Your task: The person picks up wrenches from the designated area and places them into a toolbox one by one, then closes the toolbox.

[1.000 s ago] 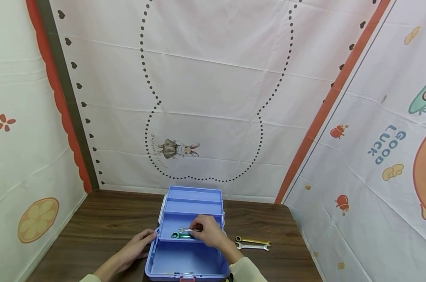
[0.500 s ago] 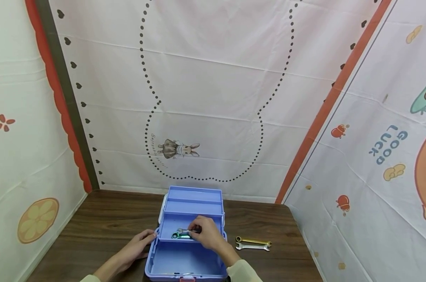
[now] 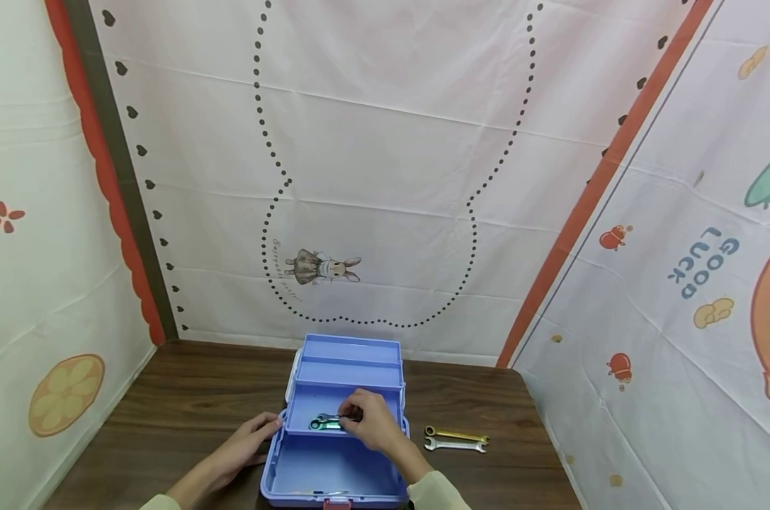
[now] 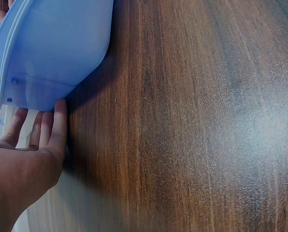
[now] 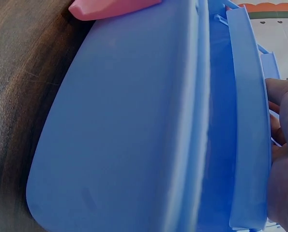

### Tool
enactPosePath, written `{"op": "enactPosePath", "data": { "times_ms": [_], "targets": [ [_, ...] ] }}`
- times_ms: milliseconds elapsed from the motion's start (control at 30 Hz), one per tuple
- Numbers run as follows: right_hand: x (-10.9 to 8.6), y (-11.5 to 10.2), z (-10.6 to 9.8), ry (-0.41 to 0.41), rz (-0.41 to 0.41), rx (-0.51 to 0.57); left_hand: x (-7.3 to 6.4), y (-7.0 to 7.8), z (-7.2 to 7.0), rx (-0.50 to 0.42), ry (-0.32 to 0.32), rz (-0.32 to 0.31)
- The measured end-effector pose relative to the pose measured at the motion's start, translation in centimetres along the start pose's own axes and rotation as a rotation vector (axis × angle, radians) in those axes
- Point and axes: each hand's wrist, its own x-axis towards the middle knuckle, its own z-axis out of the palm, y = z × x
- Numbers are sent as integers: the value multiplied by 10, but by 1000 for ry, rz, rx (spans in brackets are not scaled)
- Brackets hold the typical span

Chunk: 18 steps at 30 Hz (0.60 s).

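Observation:
A blue toolbox (image 3: 273, 464) stands with its lid and stepped trays folded back. My left hand (image 3: 247, 443) holds its left side; in the left wrist view the thumb is at the rim and the fingers touch the outer wall. Over the middle tray (image 3: 304, 400), my right hand (image 3: 372, 421) pinches a silver wrench (image 3: 326, 418), its open end pointing left. Just below that, a green ratcheting wrench (image 3: 321, 425) lies in the tray, partly hidden by the hand. The right wrist view shows the fingers (image 5: 277, 128) mostly behind the tray wall.
A gold wrench (image 3: 457, 434) and a silver wrench (image 3: 455, 445) lie on the brown wooden table (image 3: 487, 404) right of the toolbox. Small thin items (image 3: 321, 492) lie in the toolbox bottom near its red latch (image 3: 337, 504). Printed cloth walls (image 3: 385, 212) enclose the table.
My right hand has shifted slightly left, and the pinched wrench has moved left and down closer to the green one. My left hand stays on the toolbox side.

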Motion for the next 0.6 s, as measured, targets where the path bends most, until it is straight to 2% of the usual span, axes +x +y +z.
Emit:
{"op": "enactPosePath", "data": {
  "times_ms": [133,333,600],
  "targets": [
    [-1,-1,0,11,4,29,0,-1,0,-1,0,-4],
    [-3,-4,-2,39,38,127,-3,0,-1,-2,-21,3],
    [-2,-2,-7,34,53,161,-2,2,1,3,9,-5]
  ]
}}
